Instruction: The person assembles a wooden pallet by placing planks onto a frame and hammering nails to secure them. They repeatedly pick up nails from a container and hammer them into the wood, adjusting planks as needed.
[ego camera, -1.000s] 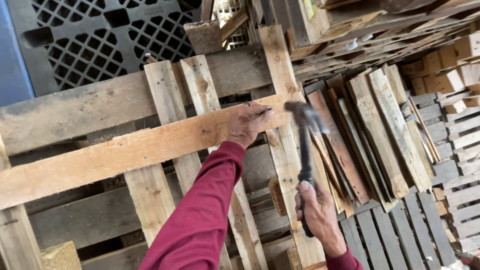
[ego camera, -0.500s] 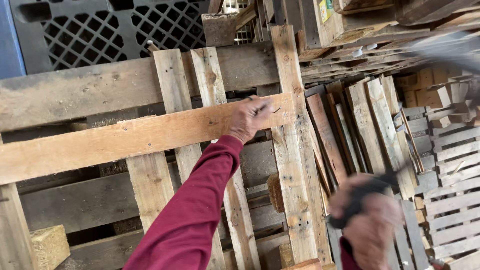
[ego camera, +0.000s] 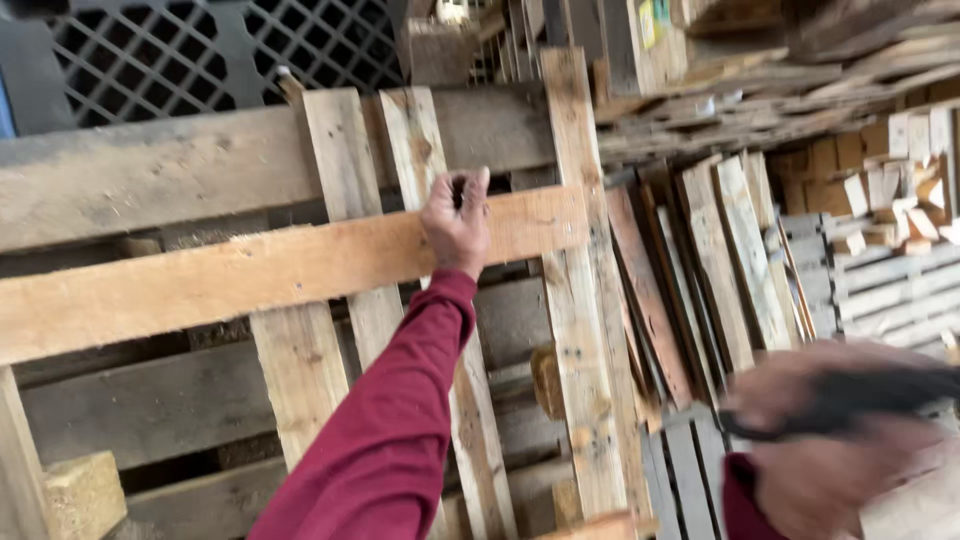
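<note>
Left hand (ego camera: 458, 222) pinching at the long pale wooden plank (ego camera: 250, 270).
Plank is lying across upright pallet slats (ego camera: 575, 300); right hand (ego camera: 830, 450), blurred, is clamping a black hammer handle (ego camera: 850, 398) low right, beside leaning boards (ego camera: 720, 260).

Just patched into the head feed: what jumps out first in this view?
The left hand in a maroon sleeve presses a pale slanted board across the upright pallet slats at centre. At lower right, the blurred right hand grips a dark hammer handle. Stacked loose planks fill the right side.
</note>
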The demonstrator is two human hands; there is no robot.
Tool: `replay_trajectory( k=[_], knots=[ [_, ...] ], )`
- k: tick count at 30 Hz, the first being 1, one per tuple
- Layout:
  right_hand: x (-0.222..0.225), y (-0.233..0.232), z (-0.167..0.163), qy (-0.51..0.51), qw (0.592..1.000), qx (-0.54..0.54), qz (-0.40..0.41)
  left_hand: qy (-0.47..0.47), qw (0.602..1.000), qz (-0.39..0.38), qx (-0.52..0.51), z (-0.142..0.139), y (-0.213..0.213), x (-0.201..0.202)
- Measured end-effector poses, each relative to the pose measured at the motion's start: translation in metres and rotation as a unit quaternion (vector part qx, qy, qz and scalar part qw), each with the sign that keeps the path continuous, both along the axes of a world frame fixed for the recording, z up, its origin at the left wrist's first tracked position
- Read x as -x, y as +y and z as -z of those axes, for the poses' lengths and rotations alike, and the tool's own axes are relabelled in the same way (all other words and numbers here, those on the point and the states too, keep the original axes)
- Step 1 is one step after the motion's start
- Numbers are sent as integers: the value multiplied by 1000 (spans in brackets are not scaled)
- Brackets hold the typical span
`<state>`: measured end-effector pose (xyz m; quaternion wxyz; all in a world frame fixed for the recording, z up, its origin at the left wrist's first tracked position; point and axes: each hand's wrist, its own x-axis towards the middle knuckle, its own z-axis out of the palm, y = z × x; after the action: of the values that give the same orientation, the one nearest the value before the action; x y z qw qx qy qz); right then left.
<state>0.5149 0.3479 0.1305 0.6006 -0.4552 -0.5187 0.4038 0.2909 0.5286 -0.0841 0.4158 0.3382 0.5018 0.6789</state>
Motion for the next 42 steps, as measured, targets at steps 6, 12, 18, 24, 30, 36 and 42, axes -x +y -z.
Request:
replay_trajectory(
  k=[6,12,18,24,30,36,42],
  knots=[
    [47,15,73,-172,976,131,14,-16,1000,-16,-21,8,1,0],
    [23,-2,31,100,942,299,116,48,999,-6,-24,8,3,2],
    [12,22,67,-92,990,-77,81,20,1000,3,0,-3,8,6],
    [39,-16,111,-73,870,480,83,77,997,-13,1,-17,12,12],
    [14,-81,113,20,975,209,75,-311,937,53,148,-34,-15,43],
    [49,-173,140,-47,835,519,174,-445,833,217,249,-33,-124,110],
    [127,-325,98,18,894,401,199,-467,795,289,257,-27,-220,176]
  ],
)
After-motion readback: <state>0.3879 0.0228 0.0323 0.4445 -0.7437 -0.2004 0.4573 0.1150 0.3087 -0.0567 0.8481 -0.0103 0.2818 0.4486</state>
